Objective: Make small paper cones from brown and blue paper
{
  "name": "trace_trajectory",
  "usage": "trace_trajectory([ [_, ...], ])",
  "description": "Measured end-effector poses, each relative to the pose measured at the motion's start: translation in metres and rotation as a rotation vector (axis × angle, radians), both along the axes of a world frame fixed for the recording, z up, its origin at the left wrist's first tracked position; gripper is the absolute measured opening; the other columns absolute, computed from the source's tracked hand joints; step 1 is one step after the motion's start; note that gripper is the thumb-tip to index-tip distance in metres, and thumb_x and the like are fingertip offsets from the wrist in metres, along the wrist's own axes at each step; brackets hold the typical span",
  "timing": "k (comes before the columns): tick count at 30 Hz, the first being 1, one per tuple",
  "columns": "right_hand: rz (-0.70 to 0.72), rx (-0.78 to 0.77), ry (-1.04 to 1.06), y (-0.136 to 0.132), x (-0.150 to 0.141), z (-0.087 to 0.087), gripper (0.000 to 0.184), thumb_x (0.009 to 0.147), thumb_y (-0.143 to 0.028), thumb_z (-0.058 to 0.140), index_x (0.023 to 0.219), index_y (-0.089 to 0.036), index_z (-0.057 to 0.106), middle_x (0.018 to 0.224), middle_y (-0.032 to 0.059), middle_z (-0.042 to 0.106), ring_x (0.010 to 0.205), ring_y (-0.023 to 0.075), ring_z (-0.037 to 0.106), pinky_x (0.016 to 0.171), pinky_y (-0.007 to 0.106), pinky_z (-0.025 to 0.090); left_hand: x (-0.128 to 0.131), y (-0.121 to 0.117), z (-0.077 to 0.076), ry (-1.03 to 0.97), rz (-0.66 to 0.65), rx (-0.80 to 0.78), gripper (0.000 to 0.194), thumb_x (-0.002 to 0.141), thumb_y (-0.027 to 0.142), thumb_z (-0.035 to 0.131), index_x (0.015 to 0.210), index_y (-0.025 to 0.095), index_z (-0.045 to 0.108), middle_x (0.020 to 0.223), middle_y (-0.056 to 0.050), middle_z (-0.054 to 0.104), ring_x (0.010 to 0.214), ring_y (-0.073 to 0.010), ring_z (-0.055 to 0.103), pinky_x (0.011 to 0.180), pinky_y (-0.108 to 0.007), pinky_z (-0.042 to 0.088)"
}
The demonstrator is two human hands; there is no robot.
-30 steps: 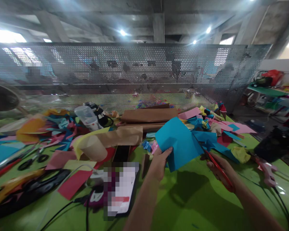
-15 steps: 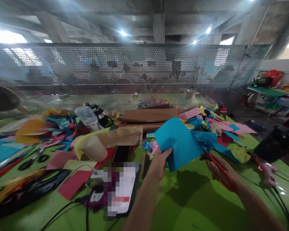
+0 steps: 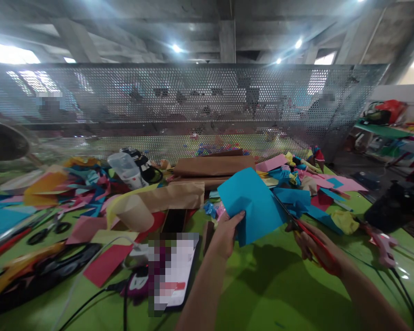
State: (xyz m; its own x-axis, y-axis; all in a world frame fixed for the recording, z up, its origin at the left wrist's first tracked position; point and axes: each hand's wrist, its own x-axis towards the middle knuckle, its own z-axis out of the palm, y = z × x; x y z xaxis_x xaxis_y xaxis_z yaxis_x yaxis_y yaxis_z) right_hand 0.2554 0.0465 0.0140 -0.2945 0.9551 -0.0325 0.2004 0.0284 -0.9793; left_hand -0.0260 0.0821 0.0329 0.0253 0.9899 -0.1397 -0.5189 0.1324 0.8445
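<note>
A sheet of blue paper is raised above the green table, pinched at its lower left by my left hand. My right hand is closed round the red handles of a pair of scissors. Their dark blades lie along the right edge of the sheet, with the tip near its upper right side. Whether the blades are parted is hard to see. Below the paper, a shadow of hands and sheet falls on the table.
A phone lies left of my left forearm. Black-handled scissors and a yellow-black tool rest at left. Coloured paper scraps cover the back. A pink glue gun sits at right; a perforated metal screen stands behind.
The blue paper has shifted slightly left and turned a little. The scissor blades now show further up along its right edge, and my right hand has moved slightly.
</note>
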Motion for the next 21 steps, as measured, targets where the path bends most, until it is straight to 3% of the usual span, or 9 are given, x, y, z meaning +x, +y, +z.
trace_trajectory([
  [5, 0.045, -0.019, 0.064, -0.002, -0.003, 0.005, 0.05, 0.095, -0.064, 0.051, 0.126, -0.026, 0.061, 0.072, -0.0025, 0.045, 0.057, 0.0142, 0.048, 0.058, 0.032, 0.05, -0.001, -0.001, 0.005, -0.015, -0.01, -0.012, 0.062, 0.066, 0.039, 0.092, 0.122, 0.022, 0.072, 0.124, -0.011, 0.074, 0.12, -0.0326, 0.067, 0.11, -0.048, 0.048],
  [14, 0.041, -0.006, 0.081, -0.001, -0.004, 0.001, 0.051, 0.096, -0.062, 0.051, 0.127, -0.022, 0.059, 0.069, -0.0036, 0.042, 0.054, 0.013, 0.044, 0.054, 0.03, 0.047, -0.002, -0.003, 0.008, -0.069, -0.007, -0.024, 0.062, 0.067, 0.037, 0.091, 0.124, 0.022, 0.071, 0.126, -0.011, 0.074, 0.12, -0.0332, 0.067, 0.108, -0.05, 0.051],
  [21, 0.085, -0.021, 0.055, -0.006, -0.01, 0.017, 0.048, 0.095, -0.063, 0.052, 0.119, -0.024, 0.066, 0.068, -0.0012, 0.045, 0.055, 0.0145, 0.043, 0.052, 0.031, 0.047, -0.004, -0.002, 0.008, -0.102, 0.016, -0.01, 0.062, 0.068, 0.035, 0.089, 0.126, 0.025, 0.07, 0.124, -0.008, 0.075, 0.122, -0.0321, 0.066, 0.11, -0.051, 0.049],
])
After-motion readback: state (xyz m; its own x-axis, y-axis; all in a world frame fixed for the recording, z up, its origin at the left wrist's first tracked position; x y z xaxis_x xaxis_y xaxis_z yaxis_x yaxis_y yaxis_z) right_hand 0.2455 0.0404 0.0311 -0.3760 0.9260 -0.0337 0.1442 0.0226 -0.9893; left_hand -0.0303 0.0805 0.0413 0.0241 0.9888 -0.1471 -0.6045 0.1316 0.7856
